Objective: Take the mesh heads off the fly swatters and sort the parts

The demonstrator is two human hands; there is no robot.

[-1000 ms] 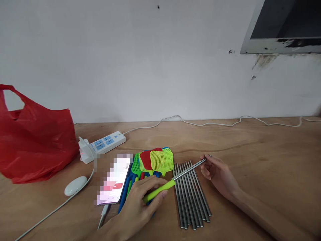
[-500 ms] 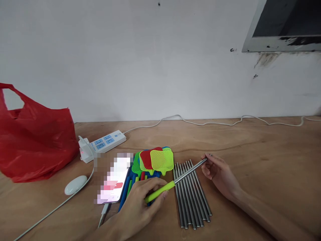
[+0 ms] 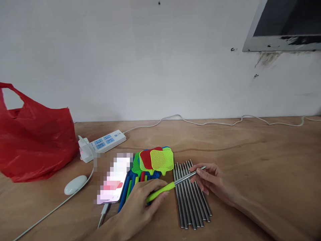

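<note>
Bare left grip [image 3: 142, 199], bare right grip [image 3: 212, 180], slim fingers [image 3: 154, 184], bare forearms [image 3: 260, 216]

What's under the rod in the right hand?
A row of metal rods on the table. The held rod and right hand cover stretches of some; what, if anything, lies beneath the row can't be seen.

That brown wooden bench [image 3: 263, 160] holds a red plastic bag [image 3: 37, 144] at left, colourful perforated plastic paddles [image 3: 162, 160] and, to their right, slim silvery metal tubes [image 3: 190, 201].
</note>
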